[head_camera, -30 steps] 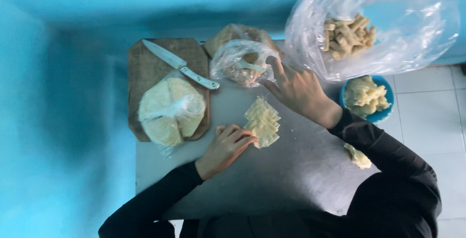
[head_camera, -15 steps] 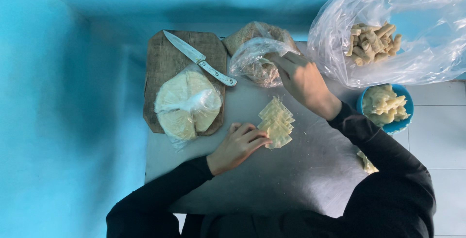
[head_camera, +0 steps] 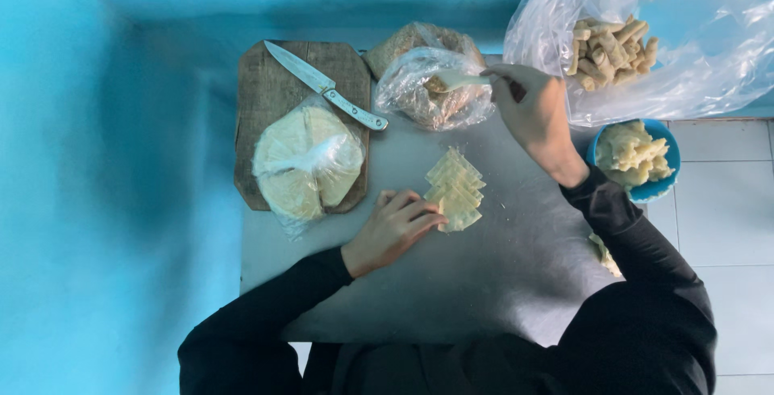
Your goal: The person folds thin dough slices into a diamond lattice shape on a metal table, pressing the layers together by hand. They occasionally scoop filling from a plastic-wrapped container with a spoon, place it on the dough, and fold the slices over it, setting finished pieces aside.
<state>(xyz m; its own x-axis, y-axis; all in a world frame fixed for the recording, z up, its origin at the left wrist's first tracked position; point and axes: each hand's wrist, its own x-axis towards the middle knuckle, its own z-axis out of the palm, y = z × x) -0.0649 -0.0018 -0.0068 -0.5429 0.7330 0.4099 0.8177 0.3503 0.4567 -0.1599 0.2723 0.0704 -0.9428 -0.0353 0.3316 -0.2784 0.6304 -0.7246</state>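
1 wooden board point(head_camera: 266, 113) at L of bench point(head_camera: 451, 282), w/ 1 knife point(head_camera: 322, 85) and 1 clear bag of round pale wrappers point(head_camera: 302, 161) on it. 1 left hand point(head_camera: 395, 230), fingers flat and close together, pressing 1 stack of pale square sheets point(head_camera: 455, 189) at bench centre, edges fanned and offset; behind it 1 clear bag of brown filling point(head_camera: 431, 81). 1 right hand point(head_camera: 532, 113), fingers pinched on 1 pale spoon point(head_camera: 459, 79) dipped in that bag; far R 1 big clear bag of rolled pieces point(head_camera: 613, 52), 1 blue bowl point(head_camera: 657, 189) of pale pieces.

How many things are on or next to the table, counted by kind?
Plastic bags: 3 (filling bag, wrapper bag, roll bag)
Knife: 1
Cutting board: 1
Blue bowl: 1
Stack of pastry sheets: 1
Total: 7
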